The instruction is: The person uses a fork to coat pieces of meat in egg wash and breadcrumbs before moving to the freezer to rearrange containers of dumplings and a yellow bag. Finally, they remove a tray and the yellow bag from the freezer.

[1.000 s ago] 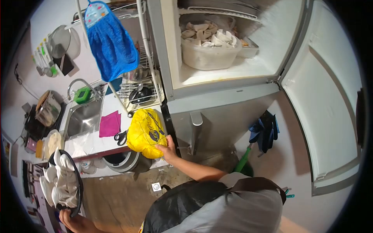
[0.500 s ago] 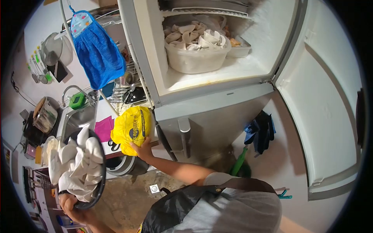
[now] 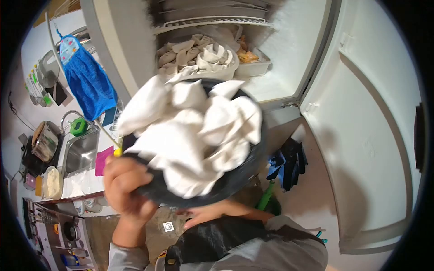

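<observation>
My left hand is closed on the rim of a black bowl. Large white folded dumplings are heaped in it, slightly smeared by motion. The bowl is held up in front of the open freezer compartment. Inside stands a white tub full of more folded dumplings; the raised bowl covers its lower part. My right hand is below the bowl, close to my black apron, fingers stretched out and holding nothing. A small bit of yellow bag shows past my left hand.
The freezer door is swung open on the right. A clear tray of orange-brown food sits beside the tub, under a wire shelf. To the left are a hanging blue towel, a sink and a pot.
My left hand has brought the bowl of dumplings up and to the right, before the freezer. My right hand has let go of the yellow bag and drawn back toward my body.
</observation>
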The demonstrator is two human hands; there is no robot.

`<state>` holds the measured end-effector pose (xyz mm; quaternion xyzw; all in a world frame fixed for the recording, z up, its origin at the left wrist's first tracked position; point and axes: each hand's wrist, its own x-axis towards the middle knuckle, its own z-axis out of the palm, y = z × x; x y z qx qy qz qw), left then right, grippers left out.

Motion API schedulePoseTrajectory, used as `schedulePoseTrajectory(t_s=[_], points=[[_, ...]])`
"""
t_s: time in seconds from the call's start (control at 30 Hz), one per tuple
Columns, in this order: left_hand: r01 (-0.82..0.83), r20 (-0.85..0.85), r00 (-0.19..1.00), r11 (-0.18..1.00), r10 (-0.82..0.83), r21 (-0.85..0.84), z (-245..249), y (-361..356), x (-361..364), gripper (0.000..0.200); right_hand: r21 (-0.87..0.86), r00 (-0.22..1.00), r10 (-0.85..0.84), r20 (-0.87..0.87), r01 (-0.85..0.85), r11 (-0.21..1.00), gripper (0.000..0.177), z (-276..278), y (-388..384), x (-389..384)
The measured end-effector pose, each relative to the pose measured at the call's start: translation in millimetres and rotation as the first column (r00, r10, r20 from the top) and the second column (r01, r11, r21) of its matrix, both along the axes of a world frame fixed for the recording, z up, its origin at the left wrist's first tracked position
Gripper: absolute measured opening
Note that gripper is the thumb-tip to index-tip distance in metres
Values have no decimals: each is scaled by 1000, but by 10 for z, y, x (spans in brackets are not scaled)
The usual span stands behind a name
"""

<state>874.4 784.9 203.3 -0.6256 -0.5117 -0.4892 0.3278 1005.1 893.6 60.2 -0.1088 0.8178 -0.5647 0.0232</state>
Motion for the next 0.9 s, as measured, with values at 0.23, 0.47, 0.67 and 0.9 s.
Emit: schedulePoseTrajectory(t_s=[0.23, 0.47, 0.67, 0.9], points=[[209, 116, 969, 973, -219, 96, -7, 1503, 557, 34, -68, 331, -848, -413, 918, 391, 39, 697, 901, 1201], [180, 107, 974, 968, -200, 174, 57, 2585, 762, 29, -358, -30, -838, -545, 912, 199, 67, 1246, 1463, 915], [136, 103, 982, 967, -161, 215, -3, 3086, 661, 30, -408, -70, -910, -408, 906, 113, 69, 1454, 2068, 659], [71, 163, 981, 977, -105, 199, -88, 3451, 646, 31, -699, 131, -972, -197, 676, 233, 68, 1437, 2712, 338]])
